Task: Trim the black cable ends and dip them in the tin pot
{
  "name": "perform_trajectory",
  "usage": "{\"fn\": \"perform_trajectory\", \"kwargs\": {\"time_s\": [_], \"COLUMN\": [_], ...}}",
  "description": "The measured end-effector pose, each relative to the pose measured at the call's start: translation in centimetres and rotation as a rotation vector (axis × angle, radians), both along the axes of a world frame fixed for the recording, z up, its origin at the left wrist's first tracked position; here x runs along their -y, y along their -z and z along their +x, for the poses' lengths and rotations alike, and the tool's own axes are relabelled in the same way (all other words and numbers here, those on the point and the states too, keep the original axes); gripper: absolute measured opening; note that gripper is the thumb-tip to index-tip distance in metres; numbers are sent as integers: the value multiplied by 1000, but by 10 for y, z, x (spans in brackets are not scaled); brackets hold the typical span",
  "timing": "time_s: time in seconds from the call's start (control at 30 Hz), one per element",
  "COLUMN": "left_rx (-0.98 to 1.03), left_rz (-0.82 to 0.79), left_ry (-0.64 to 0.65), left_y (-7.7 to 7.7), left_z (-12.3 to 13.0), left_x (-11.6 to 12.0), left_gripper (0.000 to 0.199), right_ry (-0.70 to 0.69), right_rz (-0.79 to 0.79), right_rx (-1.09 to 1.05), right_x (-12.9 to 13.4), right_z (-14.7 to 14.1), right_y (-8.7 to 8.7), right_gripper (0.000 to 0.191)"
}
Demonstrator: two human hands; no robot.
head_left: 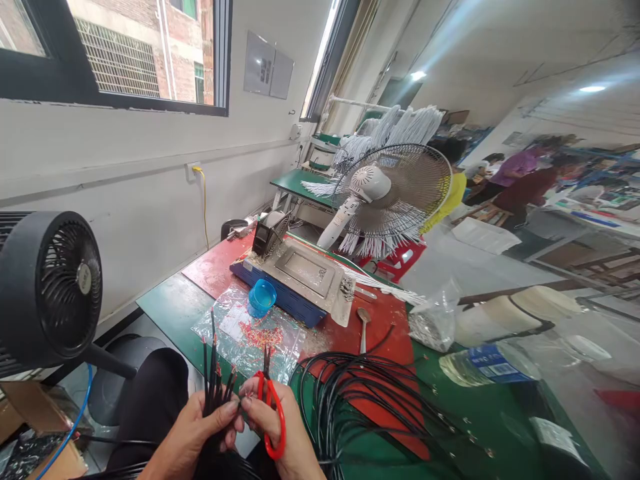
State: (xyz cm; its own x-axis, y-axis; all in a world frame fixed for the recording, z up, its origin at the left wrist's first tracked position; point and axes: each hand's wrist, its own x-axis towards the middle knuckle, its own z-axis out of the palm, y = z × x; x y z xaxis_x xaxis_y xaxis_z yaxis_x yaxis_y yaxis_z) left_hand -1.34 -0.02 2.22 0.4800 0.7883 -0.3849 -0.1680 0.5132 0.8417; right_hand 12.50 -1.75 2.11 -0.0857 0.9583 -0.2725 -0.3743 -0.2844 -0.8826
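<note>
My left hand (207,420) is closed round a bundle of black cables (215,380), whose stripped ends with thin coloured wires point upward. Close beside it, my right hand (275,417) holds red-handled scissors (277,423), blades pointing up and away from me. The thumb and fingertips of that hand meet at the wire ends near my left hand; what exactly they pinch is too small to tell. Just beyond both hands, a clear plastic bag (230,330) lies flat with red and yellow wire scraps (263,335) on it.
A blue cup (261,298) stands before a solder pot-like box (295,277). More black cables (350,393) lie coiled on the right, near a spoon (363,327) and a bottle (487,365). Fans stand at left (55,273) and behind the table (393,187). People work in the background.
</note>
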Motion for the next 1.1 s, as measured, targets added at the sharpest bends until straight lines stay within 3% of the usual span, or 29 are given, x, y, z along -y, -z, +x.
{"fn": "perform_trajectory", "kwargs": {"time_s": [0.1,0.27,0.47,0.63,0.8,0.93,1.1], "left_rx": [5,-69,-128,-174,-190,-211,-263], "left_rz": [-6,-47,-84,-132,-143,-150,-95], "left_ry": [-16,-82,-170,-288,-384,-366,-343], "left_y": [-1,-6,-3,-5,-8,-8,-4], "left_z": [0,1,2,-1,-1,1,0], "left_x": [-1,-3,-3,-5,-5,-5,-6], "left_gripper": [36,39,42,46,43,45,46], "right_ry": [89,209,277,98,-25,-124,-149], "right_rz": [26,54,410,294,367,405,378], "right_rx": [7,208,776,835,978,1044,1177], "right_x": [2,6,5,11,28,31,25], "right_z": [-2,-6,4,17,9,4,6], "right_y": [-1,8,-3,-7,19,30,23], "right_gripper": [34,33,25,25,29,34,44]}}
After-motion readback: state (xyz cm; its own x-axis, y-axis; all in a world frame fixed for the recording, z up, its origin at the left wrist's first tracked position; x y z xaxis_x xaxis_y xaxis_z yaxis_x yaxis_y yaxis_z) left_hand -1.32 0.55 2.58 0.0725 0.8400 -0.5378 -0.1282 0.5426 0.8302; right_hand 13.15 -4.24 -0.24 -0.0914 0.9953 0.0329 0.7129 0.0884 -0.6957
